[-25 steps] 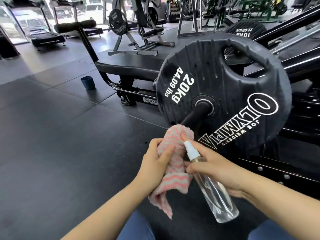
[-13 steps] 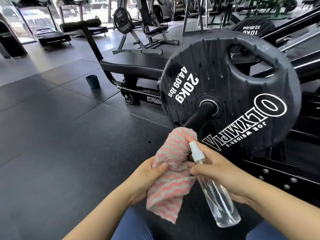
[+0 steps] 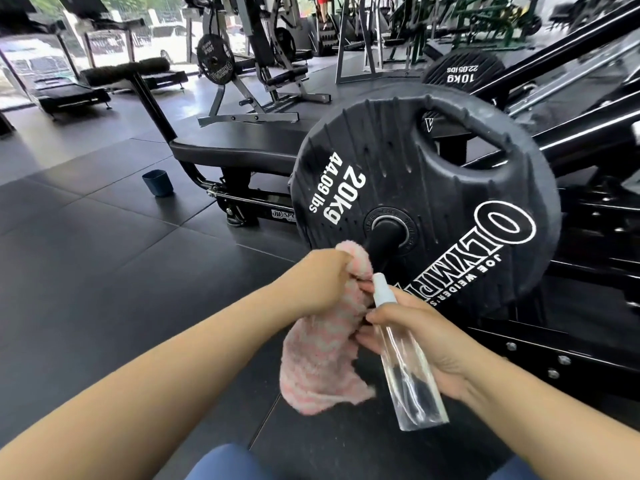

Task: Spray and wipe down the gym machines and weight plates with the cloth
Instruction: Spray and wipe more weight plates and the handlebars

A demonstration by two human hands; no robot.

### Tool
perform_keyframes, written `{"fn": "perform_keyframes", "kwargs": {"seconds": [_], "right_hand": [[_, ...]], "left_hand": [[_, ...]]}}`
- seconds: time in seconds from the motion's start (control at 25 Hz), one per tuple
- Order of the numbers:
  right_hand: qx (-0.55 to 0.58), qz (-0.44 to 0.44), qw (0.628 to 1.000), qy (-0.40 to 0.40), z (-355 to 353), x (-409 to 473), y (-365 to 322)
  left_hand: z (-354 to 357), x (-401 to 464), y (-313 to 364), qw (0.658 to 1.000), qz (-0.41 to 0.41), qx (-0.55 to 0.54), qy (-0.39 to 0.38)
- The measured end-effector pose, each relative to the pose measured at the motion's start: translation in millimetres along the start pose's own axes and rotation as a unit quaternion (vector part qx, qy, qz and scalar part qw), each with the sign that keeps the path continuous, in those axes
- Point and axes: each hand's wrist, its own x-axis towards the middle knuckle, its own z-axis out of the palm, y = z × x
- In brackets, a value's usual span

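Note:
A black 20 kg weight plate [image 3: 450,188] with white lettering hangs on a black sleeve bar [image 3: 381,245] right in front of me. My left hand [image 3: 318,282] grips a pink and grey striped cloth [image 3: 322,362] and holds its top against the end of the bar. My right hand [image 3: 426,337] holds a clear spray bottle [image 3: 408,368] with a white nozzle, tilted, just below the plate and beside the cloth.
The plate belongs to a black machine frame [image 3: 571,358] on the right. A black padded bench [image 3: 235,150] stands behind the plate, with a small blue cup [image 3: 157,182] on the rubber floor to its left. A 10 kg plate [image 3: 464,74] and more machines stand farther back.
My left hand has lifted the cloth up to the end of the bar, and the cloth now hangs lower below it. The bottle stays in my right hand.

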Motion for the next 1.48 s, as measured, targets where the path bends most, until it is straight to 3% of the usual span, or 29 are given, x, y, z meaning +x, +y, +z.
{"fn": "perform_keyframes", "kwargs": {"seconds": [0.08, 0.16, 0.24, 0.4, 0.72, 0.84, 1.0, 1.12, 1.28, 1.4, 1.48], "right_hand": [[0.010, -0.015, 0.999, 0.027, -7.6, 9.3, -3.8], [0.016, -0.039, 0.998, 0.043, -14.8, 20.5, -10.1], [0.038, -0.062, 0.996, 0.053, -19.2, 35.3, -18.0], [0.114, -0.088, 0.985, 0.099, -35.4, 74.1, -33.1], [0.077, -0.099, 0.980, 0.154, -52.1, 94.9, -39.9], [0.033, -0.073, 0.990, 0.120, -47.5, 80.9, -34.9], [-0.078, -0.026, 0.994, 0.069, -36.4, 49.1, -23.5], [-0.061, -0.004, 0.998, 0.019, -30.5, 29.7, -9.9], [-0.073, 0.025, 0.995, -0.068, -16.1, 3.1, -4.2], [-0.097, 0.039, 0.990, -0.094, -15.4, -9.9, -4.0], [-0.187, 0.019, 0.980, -0.073, -21.6, -15.3, -8.4]], "left_hand": [[-0.4, 22.3, 10.0, 0.999, 0.028, 0.030, 0.025], [4.0, 42.6, 13.2, 1.000, -0.004, 0.006, 0.014], [14.9, 60.1, 10.5, 0.991, -0.089, -0.095, -0.041], [33.1, 103.2, -0.2, 0.914, -0.197, -0.341, -0.098], [39.9, 123.9, -9.2, 0.864, -0.193, -0.462, -0.061], [34.3, 100.7, -9.2, 0.826, -0.203, -0.514, -0.108], [25.0, 54.3, -13.9, 0.817, -0.225, -0.505, -0.165], [17.0, 12.3, -14.7, 0.814, -0.228, -0.504, -0.179], [13.1, -33.5, -15.4, 0.778, -0.233, -0.543, -0.214], [14.2, -52.3, -22.6, 0.787, -0.228, -0.528, -0.221], [12.0, -58.6, -28.2, 0.802, -0.191, -0.507, -0.253]]}}
